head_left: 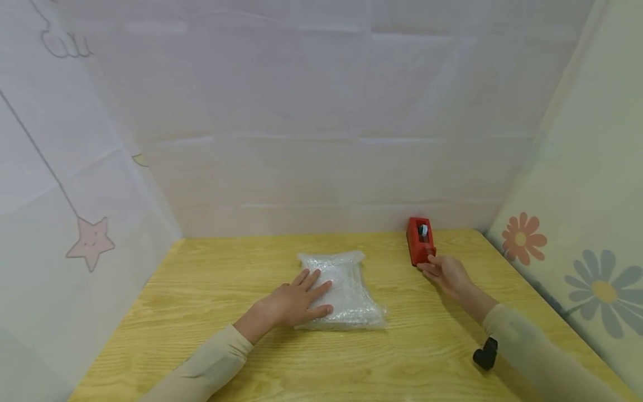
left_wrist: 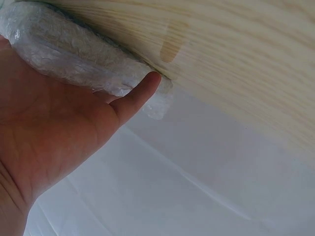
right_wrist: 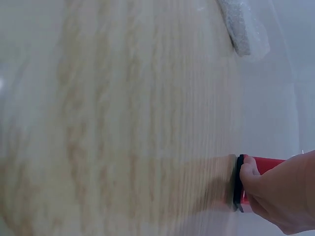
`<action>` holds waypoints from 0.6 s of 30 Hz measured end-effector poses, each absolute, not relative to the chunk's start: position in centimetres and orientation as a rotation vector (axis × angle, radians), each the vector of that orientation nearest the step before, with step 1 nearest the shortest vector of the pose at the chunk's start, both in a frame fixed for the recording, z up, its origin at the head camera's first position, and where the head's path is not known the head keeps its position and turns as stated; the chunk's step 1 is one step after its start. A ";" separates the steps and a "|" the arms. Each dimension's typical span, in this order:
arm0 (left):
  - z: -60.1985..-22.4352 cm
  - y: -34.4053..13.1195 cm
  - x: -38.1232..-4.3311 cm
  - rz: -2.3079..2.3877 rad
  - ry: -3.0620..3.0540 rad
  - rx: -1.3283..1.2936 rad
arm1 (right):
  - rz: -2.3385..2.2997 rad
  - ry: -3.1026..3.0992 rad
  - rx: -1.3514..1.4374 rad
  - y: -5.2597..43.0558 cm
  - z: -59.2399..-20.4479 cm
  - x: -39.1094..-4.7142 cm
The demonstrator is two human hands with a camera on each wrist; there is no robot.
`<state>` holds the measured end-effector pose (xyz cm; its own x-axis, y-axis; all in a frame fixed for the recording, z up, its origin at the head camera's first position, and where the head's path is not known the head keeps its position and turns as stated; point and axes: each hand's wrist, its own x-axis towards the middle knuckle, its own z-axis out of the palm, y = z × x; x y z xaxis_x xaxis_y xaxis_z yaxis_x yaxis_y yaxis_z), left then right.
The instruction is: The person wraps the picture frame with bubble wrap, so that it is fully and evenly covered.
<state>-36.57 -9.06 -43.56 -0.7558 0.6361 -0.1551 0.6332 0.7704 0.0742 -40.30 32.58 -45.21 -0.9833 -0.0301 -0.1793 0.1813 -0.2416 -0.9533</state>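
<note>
A bubble-wrapped package (head_left: 349,296) lies flat on the wooden table. My left hand (head_left: 296,301) rests on its left part with the fingers spread and straight. From the left wrist view, the palm and little-finger side of that hand (left_wrist: 59,128) show beside the crinkled plastic of the package (left_wrist: 74,49). Farther right stands a red tape dispenser (head_left: 419,241) with a black base. My right hand (head_left: 449,276) is at its near end, fingertips right at the cutter end. I cannot tell whether these fingers pinch the tape or only touch the dispenser (right_wrist: 263,164).
The wooden table (head_left: 221,279) meets a pale cloth backdrop (head_left: 281,184) at the back. Cloth walls stand at both sides, the right one printed with flowers (head_left: 524,239). A small black device (head_left: 485,354) sits by the right sleeve.
</note>
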 end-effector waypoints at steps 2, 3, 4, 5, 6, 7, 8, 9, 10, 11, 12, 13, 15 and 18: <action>-43.6 -9.1 -36.6 0.024 2.795 1.010 | -2.337 1.903 0.182 32.6 -45.3 -40.4; -43.6 -9.1 -36.6 0.026 2.796 1.010 | -2.316 1.938 0.181 32.6 -45.4 -40.5; -43.6 -9.1 -36.6 0.027 2.797 1.010 | -2.294 1.976 0.192 32.5 -45.4 -40.6; -43.6 -9.1 -36.6 0.030 2.797 1.008 | -2.269 2.019 0.207 32.5 -45.5 -40.8; -43.6 -9.1 -36.6 0.033 2.796 1.006 | -2.244 2.058 0.223 32.4 -45.5 -40.9; -43.6 -9.1 -36.6 0.035 2.796 1.005 | -2.219 2.094 0.235 32.3 -45.5 -41.0; -43.6 -9.2 -36.6 0.038 2.796 1.003 | -2.196 2.122 0.250 32.3 -45.6 -41.1; -43.6 -9.2 -36.6 0.038 2.797 1.002 | -2.174 2.145 0.264 32.3 -45.7 -41.2; -43.7 -9.2 -36.6 0.037 2.798 1.002 | -2.157 2.164 0.280 32.2 -45.7 -41.2; -43.7 -9.2 -36.6 0.038 2.796 1.003 | -2.146 2.173 0.291 32.3 -45.8 -41.3; -43.7 -9.2 -36.7 0.040 2.794 1.007 | -2.133 2.184 0.295 32.3 -45.9 -41.3; -43.7 -9.1 -36.7 0.044 2.793 1.011 | -2.117 2.196 0.298 32.3 -46.0 -41.3; -43.7 -9.1 -36.6 0.041 2.789 1.015 | -2.105 2.208 0.308 32.4 -46.3 -41.4; -43.6 -9.0 -36.6 0.045 2.789 1.014 | -2.087 2.231 0.290 32.6 -46.5 -41.5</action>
<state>-36.64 -9.00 -43.65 -0.7531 0.6401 -0.1522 0.6349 0.7677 0.0871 -41.48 32.58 -46.48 -0.9796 0.0880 -0.1809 0.1864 0.0582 -0.9808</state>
